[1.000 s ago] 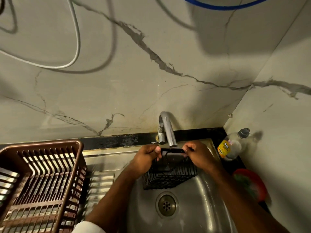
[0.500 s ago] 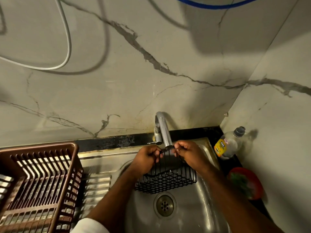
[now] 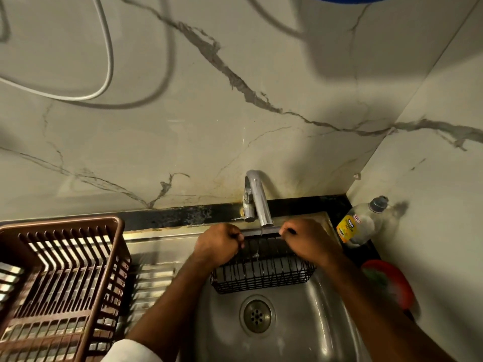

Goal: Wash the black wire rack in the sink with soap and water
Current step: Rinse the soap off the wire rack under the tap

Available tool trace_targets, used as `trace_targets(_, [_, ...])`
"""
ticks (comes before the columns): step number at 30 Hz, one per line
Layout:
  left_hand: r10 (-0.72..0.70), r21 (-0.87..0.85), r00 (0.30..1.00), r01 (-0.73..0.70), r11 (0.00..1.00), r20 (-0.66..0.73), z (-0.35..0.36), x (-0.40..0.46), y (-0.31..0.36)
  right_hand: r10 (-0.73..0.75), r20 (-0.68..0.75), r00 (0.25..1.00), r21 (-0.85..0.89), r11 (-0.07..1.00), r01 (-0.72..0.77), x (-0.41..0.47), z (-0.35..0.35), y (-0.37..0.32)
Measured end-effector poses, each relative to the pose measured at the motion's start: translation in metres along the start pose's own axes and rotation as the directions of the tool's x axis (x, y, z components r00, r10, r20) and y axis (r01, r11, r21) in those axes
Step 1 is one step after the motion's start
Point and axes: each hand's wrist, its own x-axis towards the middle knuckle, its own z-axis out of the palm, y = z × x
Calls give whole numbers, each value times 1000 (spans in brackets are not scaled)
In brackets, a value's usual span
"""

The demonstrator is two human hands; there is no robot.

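Both hands' fingers curl round the top back edge of the black wire rack [image 3: 261, 270]: left hand [image 3: 218, 242] at its left end, right hand [image 3: 305, 240] at its right. The rack hangs over the sink [image 3: 300, 322] beneath the faucet [image 3: 257, 197]. A soap bottle [image 3: 362, 222] stands at the counter's right back corner, and a brown dish drainer [image 3: 57, 283] sits left.

Wire rack [image 3: 261, 273] over sink [image 3: 300, 322], below faucet [image 3: 257, 197], above drain [image 3: 257, 315]; left hand [image 3: 218, 244] and right hand [image 3: 304, 240] at its ends. Dish basket [image 3: 60, 283] left; soap bottle [image 3: 362, 222] right.
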Motion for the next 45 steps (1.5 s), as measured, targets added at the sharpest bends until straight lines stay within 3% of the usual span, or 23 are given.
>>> trace_targets(2, [43,128,999,-40,991,-15,2,-1,19,-50,54,997,-16,999,51,-1,13,-17])
trace_targets(4, [89,134,996,-90,987,13,0,-3,27,-55,58,997,35,998,53,-1,24,-24])
trace_targets(7, [167,-170,982,-150,974,89,-12,-8,11,37,67,997,175,983,-49,1,22,-8])
trace_targets(10, [157,-522,985,-93,848,78,-14,-19,-13,134,21,991,354,926,-133,-1,18,13])
trace_targets(13, [94,-628,995,-86,774,-20,2,-24,-5,140,-21,990,416,901,-119,-7,28,12])
trace_targets(16, [88,-504,993,-114,856,-76,16,-15,15,94,-19,995,447,891,-76,-9,42,-2])
trace_targets(20, [122,-252,989,-141,957,-90,32,-8,26,119,-2,993,664,743,-88,-9,46,-23])
trace_targets(23, [147,-299,986,-163,940,-75,28,-11,24,113,-22,993,710,702,-64,-9,44,-27])
trace_targets(25, [83,-279,992,-107,954,-95,26,-10,5,144,-78,987,769,638,-33,-9,37,-26])
trace_targets(27, [-67,-255,978,14,967,-200,27,-17,-17,182,-139,973,831,556,15,-13,29,-24])
trace_targets(28, [-176,-383,961,83,920,-215,31,-24,-25,168,-159,973,834,550,42,-19,26,-24])
trace_targets(29, [-294,-566,945,165,808,-145,33,-34,-26,133,-175,975,818,571,69,-27,24,-25])
trace_targets(30, [-381,-726,925,262,636,1,36,-42,-25,80,-186,979,791,603,101,-36,26,-27])
trace_targets(32, [-379,-833,858,468,294,348,42,-55,-24,-64,-201,978,747,636,195,-58,34,-30])
trace_targets(33, [-366,-811,822,536,236,436,43,-59,-26,-126,-209,970,733,636,241,-69,39,-31])
trace_targets(35, [-361,-781,798,578,234,482,48,-60,-39,-215,-218,952,677,670,306,-89,45,-32])
trace_targets(37, [-375,-806,827,529,266,419,55,-58,-50,-288,-201,936,594,724,350,-109,52,-25])
trace_targets(40, [-317,-867,915,356,350,249,62,-62,-54,-331,31,943,486,830,275,-131,61,-13])
trace_targets(42, [-253,-869,960,221,443,115,67,-61,-56,-226,184,957,429,894,129,-132,65,-11])
trace_targets(45, [-164,-862,986,52,505,-36,70,-52,-59,18,273,962,370,921,-122,-108,69,-10])
